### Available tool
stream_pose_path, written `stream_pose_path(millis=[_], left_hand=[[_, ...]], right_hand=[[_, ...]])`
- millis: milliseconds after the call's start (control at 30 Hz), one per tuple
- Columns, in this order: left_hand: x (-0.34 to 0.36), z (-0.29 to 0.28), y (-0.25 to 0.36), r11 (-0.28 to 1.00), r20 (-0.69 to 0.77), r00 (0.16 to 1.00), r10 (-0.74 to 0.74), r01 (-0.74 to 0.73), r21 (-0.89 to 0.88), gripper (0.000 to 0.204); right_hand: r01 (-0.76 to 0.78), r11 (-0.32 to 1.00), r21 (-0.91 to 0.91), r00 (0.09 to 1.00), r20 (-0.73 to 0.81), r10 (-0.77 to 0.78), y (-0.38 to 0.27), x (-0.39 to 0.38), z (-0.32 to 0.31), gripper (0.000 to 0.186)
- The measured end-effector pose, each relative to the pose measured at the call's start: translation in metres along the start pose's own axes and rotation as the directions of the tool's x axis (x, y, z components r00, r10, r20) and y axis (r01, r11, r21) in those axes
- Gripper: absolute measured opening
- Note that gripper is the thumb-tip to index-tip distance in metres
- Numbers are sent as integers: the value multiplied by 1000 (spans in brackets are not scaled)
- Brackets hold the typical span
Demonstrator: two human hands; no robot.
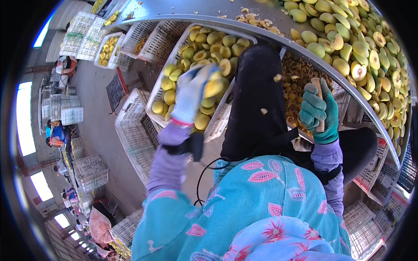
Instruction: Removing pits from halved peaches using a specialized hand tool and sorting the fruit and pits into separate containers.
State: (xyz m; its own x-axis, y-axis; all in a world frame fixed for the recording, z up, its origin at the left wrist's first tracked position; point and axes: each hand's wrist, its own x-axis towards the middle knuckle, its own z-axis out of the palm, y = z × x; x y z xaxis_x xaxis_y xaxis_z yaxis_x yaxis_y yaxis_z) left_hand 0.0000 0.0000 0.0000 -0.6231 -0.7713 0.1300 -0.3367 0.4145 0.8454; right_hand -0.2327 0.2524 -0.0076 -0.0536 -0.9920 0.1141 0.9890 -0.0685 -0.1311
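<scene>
My left hand [191,89], in a white glove, is smeared by motion above a white crate of yellow-green fruit [170,96], with its fingers closed round a yellow fruit half [214,86]. My right hand [318,111], in a green glove, grips a wooden-handled tool [318,86] with a thin metal end, upright over a bin of brown scraps and pits [295,76]. On the metal worktable [270,8] above, a large heap of halved fruit [365,61] fills the right part, beside scattered small cut pieces [252,19].
Empty white crates [135,126] stand left of my legs [250,95], near a small dark board [116,89]. Other workers [58,135] sit along a line of stacked crates [89,172] on the left. More crates [357,222] lie at lower right.
</scene>
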Motion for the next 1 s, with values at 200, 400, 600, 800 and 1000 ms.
stream_pose_path(millis=[200, 400, 600, 800, 1000], left_hand=[[-179, -40, -131, 553, 98, 994, 44, -106, 827, 55], [-119, -25, -126, 861, -294, 946, -133, 258, 438, 53], [-75, -11, -154, 510, -219, 970, -106, 242, 825, 64], [7, 3, -114, 487, -92, 990, 105, 29, 873, 48], [159, 196, 120, 614, 539, 631, 558, -751, 244, 34]], right_hand=[[-15, 1000, -7, 983, -182, 14, 47, 8, 0, 45], [-1, 991, -133, 952, -305, -40, 43, 10, 7, 44], [-8, 963, -268, 858, -496, -131, 46, 21, 3, 41], [114, 929, -351, 746, -588, -313, 14, -18, 2, 40], [141, 888, -438, 671, -617, -411, 5, -13, 5, 44]])
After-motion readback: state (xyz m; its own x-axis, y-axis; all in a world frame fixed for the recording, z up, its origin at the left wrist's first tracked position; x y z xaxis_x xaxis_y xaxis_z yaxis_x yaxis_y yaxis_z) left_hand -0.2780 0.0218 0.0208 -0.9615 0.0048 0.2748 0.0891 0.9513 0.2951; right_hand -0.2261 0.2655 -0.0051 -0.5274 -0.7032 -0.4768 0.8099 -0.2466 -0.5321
